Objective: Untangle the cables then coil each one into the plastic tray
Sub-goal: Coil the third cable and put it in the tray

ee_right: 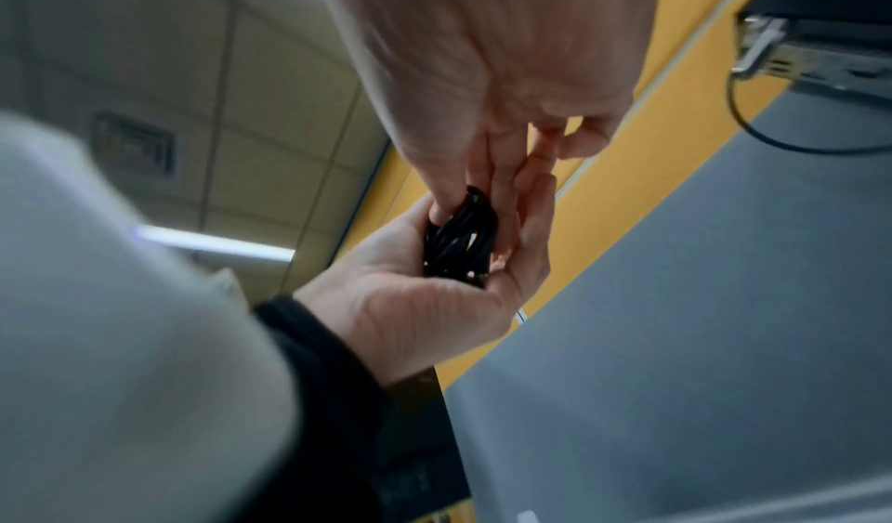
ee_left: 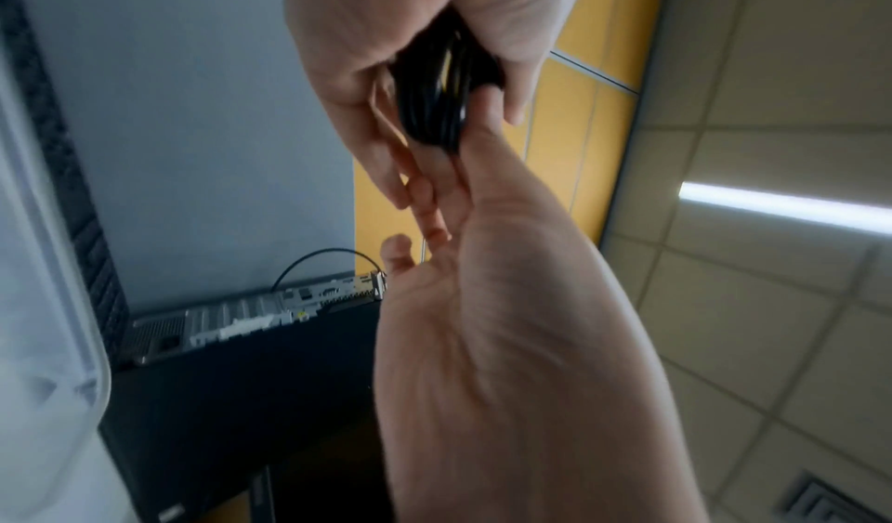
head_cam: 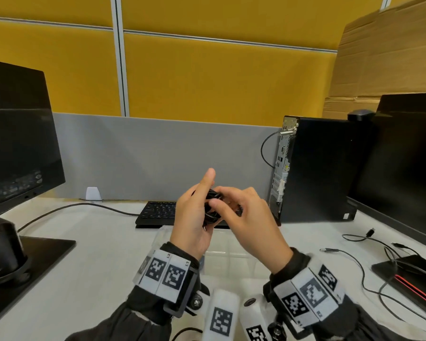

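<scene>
A black cable wound into a small coil [head_cam: 213, 201] is held in the air between both hands, above a clear plastic tray [head_cam: 221, 253] on the white desk. My left hand [head_cam: 194, 217] cups the coil [ee_right: 458, 241] in its palm, one digit pointing up. My right hand [head_cam: 242, 212] grips the coil from the right, thumb pressed on its front. In the left wrist view the coil [ee_left: 434, 92] sits between the right hand's fingers [ee_left: 386, 35] and the left palm [ee_left: 507, 340]. Loose black cables [head_cam: 354, 262] lie on the desk to the right.
A black keyboard [head_cam: 158, 212] lies behind the tray. A PC tower [head_cam: 317, 168] stands at the right rear, monitors at left [head_cam: 17, 143] and right [head_cam: 408, 168]. A black device with a red stripe [head_cam: 411, 279] lies under the loose cables.
</scene>
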A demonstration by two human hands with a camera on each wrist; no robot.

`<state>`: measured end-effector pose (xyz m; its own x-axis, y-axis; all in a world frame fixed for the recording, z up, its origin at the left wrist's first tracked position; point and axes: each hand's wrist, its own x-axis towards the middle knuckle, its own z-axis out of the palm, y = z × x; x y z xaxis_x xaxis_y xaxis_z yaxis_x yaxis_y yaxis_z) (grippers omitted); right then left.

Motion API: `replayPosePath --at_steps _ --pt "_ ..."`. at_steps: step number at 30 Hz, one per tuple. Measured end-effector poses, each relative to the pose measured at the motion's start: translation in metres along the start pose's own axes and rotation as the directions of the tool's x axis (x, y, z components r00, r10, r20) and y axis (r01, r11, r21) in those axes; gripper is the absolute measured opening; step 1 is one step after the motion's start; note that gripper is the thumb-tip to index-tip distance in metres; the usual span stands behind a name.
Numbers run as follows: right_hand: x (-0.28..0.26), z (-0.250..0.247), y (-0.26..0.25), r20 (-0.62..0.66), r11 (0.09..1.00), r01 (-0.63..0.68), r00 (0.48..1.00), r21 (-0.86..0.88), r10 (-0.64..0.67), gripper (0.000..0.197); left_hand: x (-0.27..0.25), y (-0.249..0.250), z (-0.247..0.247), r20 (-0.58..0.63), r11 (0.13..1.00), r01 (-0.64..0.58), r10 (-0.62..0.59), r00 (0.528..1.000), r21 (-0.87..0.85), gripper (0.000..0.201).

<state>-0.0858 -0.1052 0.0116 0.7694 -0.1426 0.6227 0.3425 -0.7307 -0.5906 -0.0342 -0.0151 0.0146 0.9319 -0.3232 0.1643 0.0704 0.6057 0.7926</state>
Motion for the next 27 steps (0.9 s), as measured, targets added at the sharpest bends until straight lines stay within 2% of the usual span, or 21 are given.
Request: replayPosePath --at_steps 2,4,7,9,10,12,14,16,17,18,20,22,24,27 --pt "-0.002 -0.001 -0.003 0.042 0.995 0.054 0.998 -0.084 -0.051 0.024 0.001 -0.002 0.001 -0.053 1.0 0.008 -0.009 0.999 -0.02 0.021" --pt "-0.001 -0.003 -0.004 0.101 0.985 0.099 0.991 -0.142 -0.085 0.026 0.002 -0.004 0.0 -0.085 1.0 -0.022 0.022 0.996 -0.008 0.021" --pt "0.004 -0.003 -0.003 0.193 0.966 0.118 0.978 -0.232 -0.074 0.031 0.007 -0.009 -0.004 -0.162 0.995 -0.086 0.094 0.982 0.051 0.028" --pt "0.007 -0.001 -0.003 0.207 0.964 0.099 0.977 -0.246 -0.047 0.03 0.013 -0.014 -0.007 -0.182 0.989 -0.097 0.116 0.976 0.114 0.03" --pt "0.01 -0.001 -0.001 0.207 0.975 0.067 0.978 -0.21 -0.023 0.027 0.016 -0.015 -0.009 -0.163 0.984 -0.085 0.11 0.981 0.157 0.03" --pt "0.019 -0.002 0.009 0.217 0.994 -0.037 0.974 -0.104 0.059 0.023 0.022 -0.015 -0.015 -0.052 0.966 -0.025 0.04 0.998 0.258 0.033" --pt "0.032 -0.002 0.026 0.239 0.982 -0.123 0.958 -0.144 0.155 0.023 0.027 -0.015 -0.026 0.063 0.926 0.016 -0.043 0.997 0.377 0.039" --pt "0.045 0.003 0.046 0.306 0.935 -0.154 0.917 -0.319 0.256 0.027 0.032 -0.015 -0.041 0.081 0.825 0.018 -0.077 0.994 0.564 0.034" --pt "0.05 0.007 0.054 0.357 0.899 -0.151 0.881 -0.41 0.311 0.028 0.034 -0.016 -0.05 0.074 0.716 0.002 -0.075 0.994 0.698 0.028" --pt "0.054 0.013 0.061 0.409 0.863 -0.137 0.837 -0.487 0.364 0.029 0.037 -0.017 -0.06 0.086 0.572 -0.021 -0.086 0.993 0.82 0.026" --pt "0.058 0.029 0.072 0.496 0.796 -0.085 0.742 -0.599 0.452 0.031 0.042 -0.019 -0.077 0.138 0.309 -0.069 -0.206 0.969 0.948 0.026" --pt "0.058 0.047 0.08 0.548 0.74 -0.021 0.658 -0.672 0.516 0.033 0.044 -0.019 -0.088 0.168 0.153 -0.121 -0.351 0.921 0.981 0.021" --pt "0.057 0.06 0.084 0.579 0.704 0.044 0.607 -0.709 0.545 0.032 0.047 -0.02 -0.096 0.172 0.117 -0.134 -0.437 0.883 0.984 0.014" --pt "0.059 0.065 0.088 0.612 0.711 0.096 0.597 -0.697 0.519 0.029 0.051 -0.022 -0.104 0.17 0.143 -0.117 -0.445 0.879 0.983 0.012"
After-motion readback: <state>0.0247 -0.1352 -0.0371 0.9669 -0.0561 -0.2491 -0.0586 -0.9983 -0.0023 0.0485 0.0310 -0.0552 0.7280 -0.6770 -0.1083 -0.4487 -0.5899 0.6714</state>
